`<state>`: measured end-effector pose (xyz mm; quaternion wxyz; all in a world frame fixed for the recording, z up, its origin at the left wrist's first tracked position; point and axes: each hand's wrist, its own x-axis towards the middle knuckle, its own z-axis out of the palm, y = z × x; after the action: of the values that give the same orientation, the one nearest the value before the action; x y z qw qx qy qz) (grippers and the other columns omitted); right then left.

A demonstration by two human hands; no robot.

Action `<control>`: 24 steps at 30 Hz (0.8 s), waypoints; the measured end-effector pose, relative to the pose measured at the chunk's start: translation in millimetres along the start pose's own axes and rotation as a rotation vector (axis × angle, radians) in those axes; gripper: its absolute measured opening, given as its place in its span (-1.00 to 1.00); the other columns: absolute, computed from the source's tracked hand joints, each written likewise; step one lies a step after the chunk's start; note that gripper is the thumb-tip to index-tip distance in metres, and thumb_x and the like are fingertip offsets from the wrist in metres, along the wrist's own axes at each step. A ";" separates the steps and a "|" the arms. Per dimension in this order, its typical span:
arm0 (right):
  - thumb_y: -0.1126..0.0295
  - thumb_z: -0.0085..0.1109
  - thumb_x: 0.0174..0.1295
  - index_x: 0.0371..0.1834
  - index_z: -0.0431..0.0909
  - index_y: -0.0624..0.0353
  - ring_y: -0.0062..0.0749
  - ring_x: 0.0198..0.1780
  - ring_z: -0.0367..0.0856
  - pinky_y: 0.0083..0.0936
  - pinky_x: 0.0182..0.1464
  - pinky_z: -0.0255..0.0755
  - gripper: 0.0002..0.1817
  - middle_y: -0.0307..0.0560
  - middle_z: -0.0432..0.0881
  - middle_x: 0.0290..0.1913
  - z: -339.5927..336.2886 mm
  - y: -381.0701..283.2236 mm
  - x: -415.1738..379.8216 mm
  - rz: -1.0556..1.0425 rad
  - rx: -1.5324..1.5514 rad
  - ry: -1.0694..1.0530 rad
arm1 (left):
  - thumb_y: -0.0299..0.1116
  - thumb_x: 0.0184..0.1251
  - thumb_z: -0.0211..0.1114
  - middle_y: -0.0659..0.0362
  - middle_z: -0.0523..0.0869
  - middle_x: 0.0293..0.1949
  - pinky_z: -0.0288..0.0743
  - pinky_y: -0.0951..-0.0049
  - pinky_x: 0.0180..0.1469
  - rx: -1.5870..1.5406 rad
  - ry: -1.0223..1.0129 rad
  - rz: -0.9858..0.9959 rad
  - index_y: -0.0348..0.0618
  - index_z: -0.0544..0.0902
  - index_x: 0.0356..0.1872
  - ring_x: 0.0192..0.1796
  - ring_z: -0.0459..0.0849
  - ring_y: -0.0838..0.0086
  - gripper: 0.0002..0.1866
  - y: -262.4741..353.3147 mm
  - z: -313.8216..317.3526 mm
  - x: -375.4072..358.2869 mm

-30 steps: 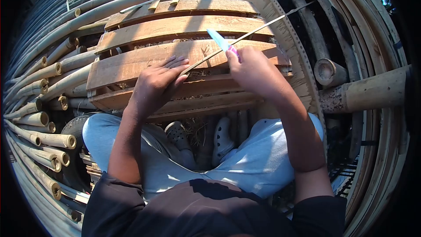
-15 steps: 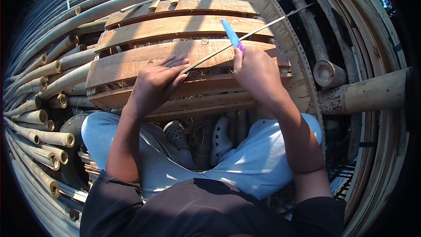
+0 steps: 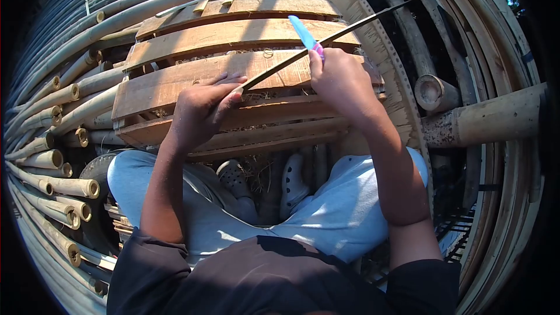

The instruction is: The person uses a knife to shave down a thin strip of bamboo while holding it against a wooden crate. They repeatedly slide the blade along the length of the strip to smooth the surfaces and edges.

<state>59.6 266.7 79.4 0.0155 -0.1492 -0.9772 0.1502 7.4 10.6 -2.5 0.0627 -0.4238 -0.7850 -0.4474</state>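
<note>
As left grip (image 3: 201,104) pinches a strip (image 3: 280,67), long axis pointing away rightward, right grip (image 3: 339,77) clasps a knife (image 3: 302,32)

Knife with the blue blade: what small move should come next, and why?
Probably ease the knife a little farther along the thin strip, away from the left hand. The right hand grips its handle with the blade crossing the strip, the left hand holds the near end, and strip length remains beyond the blade.
</note>
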 end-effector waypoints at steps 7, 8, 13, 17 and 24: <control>0.16 -0.03 0.56 -0.19 0.76 0.33 0.26 -0.19 0.78 0.04 0.00 0.64 -0.54 0.33 0.76 -0.31 12.7 -7.1 -24.4 -0.069 0.011 0.032 | -0.38 0.58 0.28 -0.08 0.79 -0.30 0.63 0.40 0.11 -0.125 -0.017 -0.164 -0.32 0.76 -0.04 0.02 0.87 0.32 -0.79 1.3 -9.4 -5.5; 0.16 -0.03 0.56 -0.19 0.76 0.33 0.26 -0.19 0.78 0.04 0.00 0.64 -0.54 0.33 0.76 -0.31 3.6 -6.8 -20.6 -0.069 0.013 0.033 | -0.38 0.58 0.28 -0.08 0.79 -0.30 0.63 0.40 0.11 -0.123 -0.018 -0.164 -0.32 0.76 -0.04 0.02 0.87 0.32 -0.79 2.4 -9.5 -4.2; 0.12 -0.03 0.56 -0.15 0.75 0.35 0.18 -0.16 0.80 0.02 0.00 0.65 -0.51 0.33 0.77 -0.30 -16.6 25.7 16.6 0.141 0.058 0.065 | -0.35 0.59 0.27 -0.03 0.76 -0.34 0.59 0.45 -0.11 -0.113 -0.024 -0.228 -0.33 0.76 -0.05 -0.25 0.79 0.42 -0.78 6.7 -8.4 -4.5; 0.14 0.00 0.56 -0.16 0.72 0.37 0.29 -0.15 0.77 0.05 0.00 0.60 -0.53 0.39 0.74 -0.27 8.9 7.4 -5.7 -0.030 0.183 -0.025 | -0.34 0.59 0.27 -0.02 0.78 -0.32 0.57 0.45 -0.16 -0.163 0.033 -0.145 -0.32 0.76 -0.04 -0.33 0.70 0.47 -0.77 0.6 -6.8 -6.1; 0.10 0.00 0.55 -0.15 0.72 0.34 0.26 -0.14 0.77 0.06 0.03 0.59 -0.53 0.36 0.74 -0.30 -1.8 1.7 -2.0 0.019 0.172 -0.094 | -0.34 0.56 0.31 -0.08 0.85 -0.16 0.62 0.44 -0.02 -0.072 0.010 -0.088 -0.30 0.77 -0.02 -0.12 0.86 0.37 -0.77 -2.3 0.2 0.7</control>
<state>62.1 268.2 80.6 -0.0192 -0.1496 -0.9588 0.2406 5.4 10.6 -3.8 0.0315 -0.3889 -0.7859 -0.4797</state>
